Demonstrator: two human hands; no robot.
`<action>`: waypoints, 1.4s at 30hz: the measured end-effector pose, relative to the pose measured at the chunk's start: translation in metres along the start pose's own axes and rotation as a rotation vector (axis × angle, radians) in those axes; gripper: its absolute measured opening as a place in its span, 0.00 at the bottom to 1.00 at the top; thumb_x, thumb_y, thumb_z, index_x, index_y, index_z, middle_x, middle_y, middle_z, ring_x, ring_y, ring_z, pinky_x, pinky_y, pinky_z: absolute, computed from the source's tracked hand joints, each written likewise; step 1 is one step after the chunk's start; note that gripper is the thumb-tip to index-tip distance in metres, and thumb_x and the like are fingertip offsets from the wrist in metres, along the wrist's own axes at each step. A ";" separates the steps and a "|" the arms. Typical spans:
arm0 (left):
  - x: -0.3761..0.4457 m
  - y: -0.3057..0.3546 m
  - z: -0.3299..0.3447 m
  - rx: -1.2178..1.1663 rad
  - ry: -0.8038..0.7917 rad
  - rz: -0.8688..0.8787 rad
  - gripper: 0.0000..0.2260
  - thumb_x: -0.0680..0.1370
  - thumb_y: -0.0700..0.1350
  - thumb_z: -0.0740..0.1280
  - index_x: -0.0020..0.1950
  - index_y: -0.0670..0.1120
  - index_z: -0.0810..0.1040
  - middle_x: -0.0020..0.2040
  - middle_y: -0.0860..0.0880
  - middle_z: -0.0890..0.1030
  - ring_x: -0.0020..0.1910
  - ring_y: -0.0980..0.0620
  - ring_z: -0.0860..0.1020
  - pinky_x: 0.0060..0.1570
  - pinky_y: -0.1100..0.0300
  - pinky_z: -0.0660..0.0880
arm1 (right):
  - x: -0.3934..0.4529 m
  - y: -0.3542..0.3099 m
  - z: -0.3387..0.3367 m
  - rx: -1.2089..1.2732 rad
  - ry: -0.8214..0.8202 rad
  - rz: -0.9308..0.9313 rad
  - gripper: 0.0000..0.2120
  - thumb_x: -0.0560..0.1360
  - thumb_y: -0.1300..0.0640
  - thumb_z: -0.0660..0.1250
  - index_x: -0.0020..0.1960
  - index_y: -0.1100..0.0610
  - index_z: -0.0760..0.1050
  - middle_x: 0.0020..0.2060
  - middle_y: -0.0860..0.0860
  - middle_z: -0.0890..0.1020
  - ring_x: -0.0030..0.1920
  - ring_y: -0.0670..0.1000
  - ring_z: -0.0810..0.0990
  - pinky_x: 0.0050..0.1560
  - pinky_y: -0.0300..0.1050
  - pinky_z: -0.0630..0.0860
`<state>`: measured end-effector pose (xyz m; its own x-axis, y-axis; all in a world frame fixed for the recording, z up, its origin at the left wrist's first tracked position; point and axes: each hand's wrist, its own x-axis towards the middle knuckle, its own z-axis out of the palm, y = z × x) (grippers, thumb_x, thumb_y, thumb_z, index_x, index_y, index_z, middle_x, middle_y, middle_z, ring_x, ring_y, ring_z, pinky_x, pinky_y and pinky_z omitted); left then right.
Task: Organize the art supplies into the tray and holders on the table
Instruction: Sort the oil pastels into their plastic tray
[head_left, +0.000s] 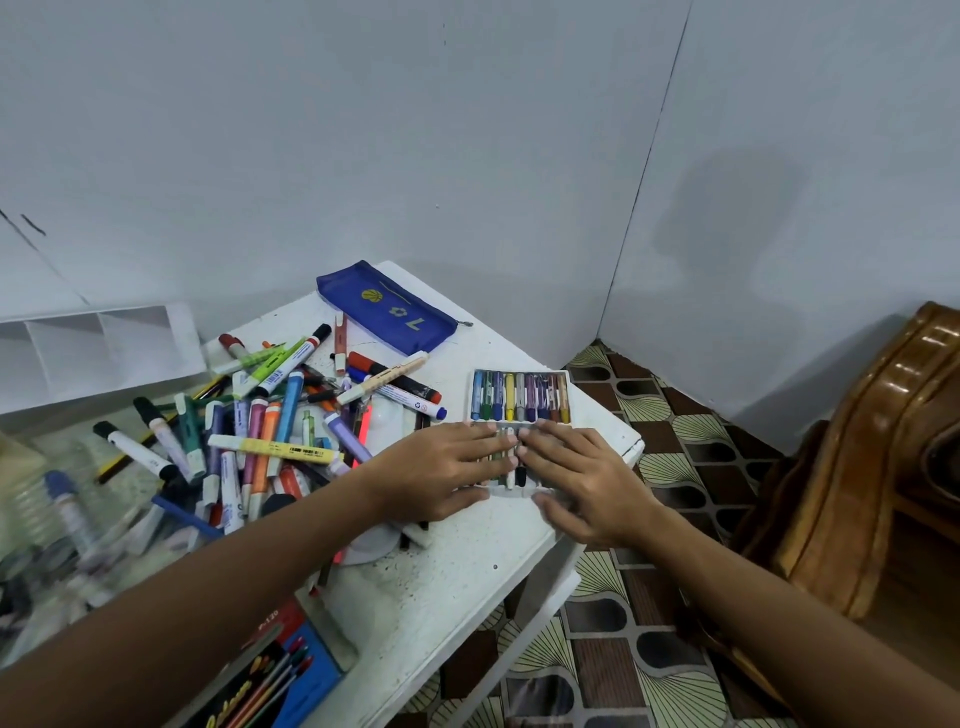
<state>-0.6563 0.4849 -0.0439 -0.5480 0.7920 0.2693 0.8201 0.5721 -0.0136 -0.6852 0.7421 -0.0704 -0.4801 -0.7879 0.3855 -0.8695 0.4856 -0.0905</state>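
Crayons (519, 397) lie in a shallow tray (470, 395) near the table's (457, 561) right edge; our left hand (441, 467) and right hand (582, 478) press flat, fingers straight, on its near row, gripping nothing. Light and brittle, we judge; lift the tray by its sides, away from the marker pile (270, 431).

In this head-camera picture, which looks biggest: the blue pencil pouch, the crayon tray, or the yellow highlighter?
1. Crayon tray, though both hands hide its near half.
2. Blue pencil pouch; it lies farther from the camera, so its rank against the tray is unsure.
3. Yellow highlighter, plainly smallest.
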 end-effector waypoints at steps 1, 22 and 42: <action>0.000 0.000 0.000 0.010 -0.006 -0.003 0.21 0.77 0.46 0.69 0.68 0.40 0.75 0.68 0.41 0.75 0.66 0.41 0.75 0.65 0.47 0.72 | 0.000 0.000 0.001 -0.002 0.008 0.003 0.23 0.76 0.49 0.60 0.65 0.62 0.77 0.65 0.57 0.77 0.68 0.59 0.73 0.62 0.55 0.74; 0.005 0.002 -0.001 -0.040 -0.017 -0.108 0.21 0.76 0.48 0.70 0.66 0.40 0.77 0.66 0.42 0.77 0.65 0.45 0.76 0.63 0.49 0.74 | -0.004 -0.002 0.012 0.075 0.130 0.004 0.20 0.75 0.52 0.62 0.61 0.61 0.79 0.64 0.56 0.78 0.67 0.56 0.74 0.63 0.53 0.72; 0.011 0.008 -0.003 -0.050 0.013 -0.111 0.16 0.73 0.47 0.70 0.59 0.44 0.81 0.58 0.46 0.82 0.59 0.46 0.76 0.55 0.49 0.76 | 0.005 0.002 0.011 0.086 0.140 -0.045 0.18 0.74 0.51 0.63 0.55 0.61 0.81 0.56 0.57 0.82 0.60 0.56 0.76 0.56 0.52 0.74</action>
<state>-0.6550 0.4979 -0.0380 -0.6336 0.7216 0.2789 0.7621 0.6442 0.0646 -0.6901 0.7353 -0.0787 -0.4248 -0.7447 0.5147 -0.8993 0.4122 -0.1457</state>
